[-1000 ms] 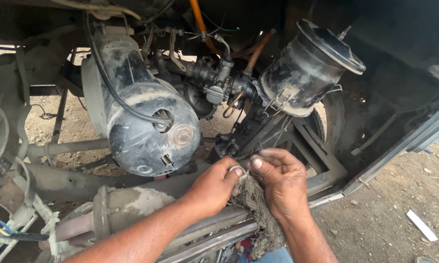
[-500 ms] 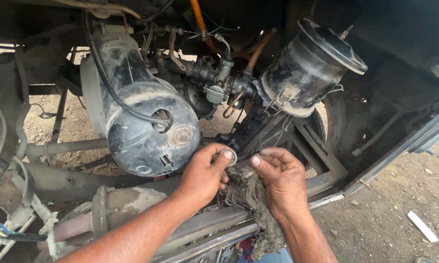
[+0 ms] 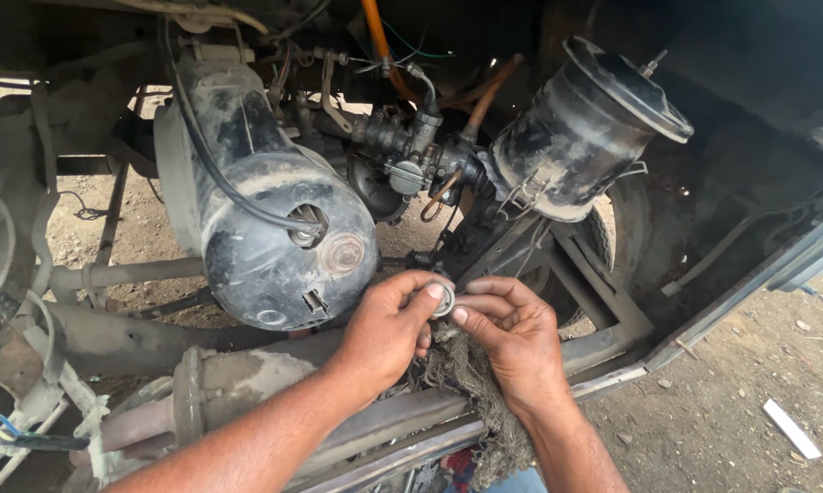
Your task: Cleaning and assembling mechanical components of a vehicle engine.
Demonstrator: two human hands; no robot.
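My left hand (image 3: 389,330) and my right hand (image 3: 512,333) meet in front of the underside of a vehicle. Together their fingertips pinch a small round silver metal part (image 3: 444,299). A wad of dirty frayed rag (image 3: 462,379) hangs under my right hand, pressed against its palm. Just above the hands sit a small carburettor (image 3: 410,157) with hoses and a black cylindrical air filter housing (image 3: 587,137). A large black dusty rounded engine cover (image 3: 274,237) is to the left of the hands.
A dusty exhaust pipe (image 3: 220,393) and frame rails (image 3: 402,429) run below my forearms. An orange hose (image 3: 375,36) drops from above. Dirt ground (image 3: 731,411) with a white scrap (image 3: 791,427) lies to the right. Wires (image 3: 0,424) hang at the lower left.
Both hands have risen slightly and brought their fingertips closer around the small metal part. The rag stays under my right hand.
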